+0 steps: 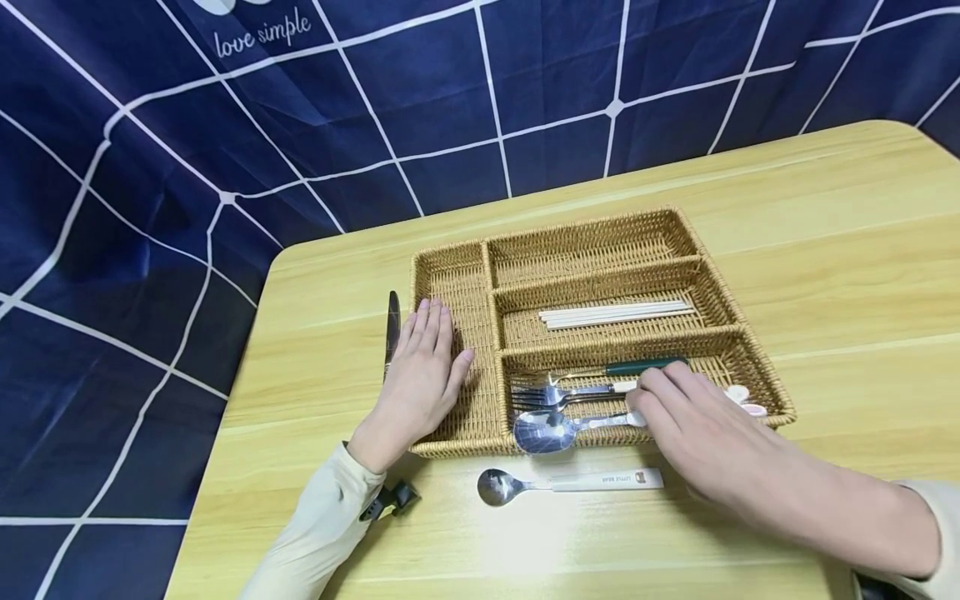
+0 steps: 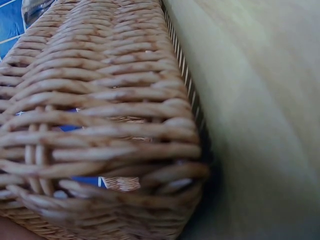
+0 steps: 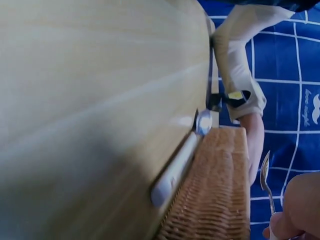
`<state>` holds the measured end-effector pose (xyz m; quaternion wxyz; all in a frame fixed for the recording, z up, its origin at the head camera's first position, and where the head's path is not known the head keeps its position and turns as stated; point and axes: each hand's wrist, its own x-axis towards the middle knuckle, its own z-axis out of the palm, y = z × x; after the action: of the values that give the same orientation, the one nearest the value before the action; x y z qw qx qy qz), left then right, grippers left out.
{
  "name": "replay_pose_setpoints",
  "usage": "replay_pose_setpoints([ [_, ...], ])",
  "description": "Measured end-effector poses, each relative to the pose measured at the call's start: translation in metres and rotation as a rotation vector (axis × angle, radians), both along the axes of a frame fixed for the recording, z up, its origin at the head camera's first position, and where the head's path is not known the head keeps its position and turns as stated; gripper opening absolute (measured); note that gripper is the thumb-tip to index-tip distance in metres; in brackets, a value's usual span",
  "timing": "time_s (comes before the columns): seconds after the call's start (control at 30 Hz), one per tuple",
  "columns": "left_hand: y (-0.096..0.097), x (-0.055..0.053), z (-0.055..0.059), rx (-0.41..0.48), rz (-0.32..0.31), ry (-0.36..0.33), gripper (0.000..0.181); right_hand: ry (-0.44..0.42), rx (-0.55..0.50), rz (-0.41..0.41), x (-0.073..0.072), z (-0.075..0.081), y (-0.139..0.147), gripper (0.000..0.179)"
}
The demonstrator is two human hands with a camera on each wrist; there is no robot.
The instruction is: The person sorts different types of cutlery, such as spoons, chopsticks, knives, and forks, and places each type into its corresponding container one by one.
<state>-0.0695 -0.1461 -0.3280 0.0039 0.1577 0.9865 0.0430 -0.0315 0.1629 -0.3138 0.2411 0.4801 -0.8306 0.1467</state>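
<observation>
My right hand (image 1: 697,425) pinches the handle of a spoon (image 1: 543,432), its shiny bowl over the front compartment of a wicker cutlery tray (image 1: 495,321). That spoon (image 3: 266,172) also shows in the right wrist view, standing clear above the tray's rim. Below it in the head view are several forks (image 1: 551,396), one with a dark green handle; my right hand hides some handle ends. With straight fingers, my left hand (image 1: 423,375) rests over the tray's left side wall and long left compartment. The left wrist view shows mostly woven wall (image 2: 110,125).
In front of the tray, a white-handled spoon (image 1: 607,481) lies on the wooden table (image 1: 840,250). A knife (image 1: 392,325) lies left of the tray, partly behind my left hand. White chopsticks (image 1: 615,315) lie in the middle compartment. A blue checked cloth (image 1: 555,92) hangs behind.
</observation>
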Motion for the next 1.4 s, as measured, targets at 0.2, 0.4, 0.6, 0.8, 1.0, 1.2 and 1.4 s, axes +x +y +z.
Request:
replay_pose_setpoints([
  [0.2, 0.000, 0.001, 0.000, 0.026, 0.002, 0.007, 0.064, -0.063, 0.014, 0.005, -0.015, 0.011, 0.006, 0.033],
  [0.4, -0.001, 0.002, -0.001, 0.071, 0.023, 0.035, 0.064, -0.105, 0.027, 0.005, -0.039, 0.023, 0.009, 0.023],
  [0.6, -0.004, 0.004, 0.002, 0.109, 0.069, -0.018, 0.065, -0.156, 0.063, -0.006, -0.065, 0.029, 0.009, 0.021],
  [0.8, -0.004, 0.005, 0.001, 0.136, 0.100, -0.046, 0.063, -0.212, 0.091, -0.025, -0.087, 0.031, 0.009, 0.029],
  [1.0, -0.002, 0.005, -0.002, 0.173, 0.111, -0.020, 0.063, -0.235, 0.098, -0.016, -0.108, 0.035, 0.006, 0.030],
  [1.2, -0.002, 0.005, -0.002, 0.201, 0.115, -0.018, 0.064, -0.262, 0.136, -0.021, -0.127, 0.046, 0.002, 0.037],
  [1.4, -0.001, 0.006, -0.002, 0.192, 0.135, -0.027, 0.065, -0.344, 0.143, -0.052, -0.148, 0.053, -0.007, 0.036],
])
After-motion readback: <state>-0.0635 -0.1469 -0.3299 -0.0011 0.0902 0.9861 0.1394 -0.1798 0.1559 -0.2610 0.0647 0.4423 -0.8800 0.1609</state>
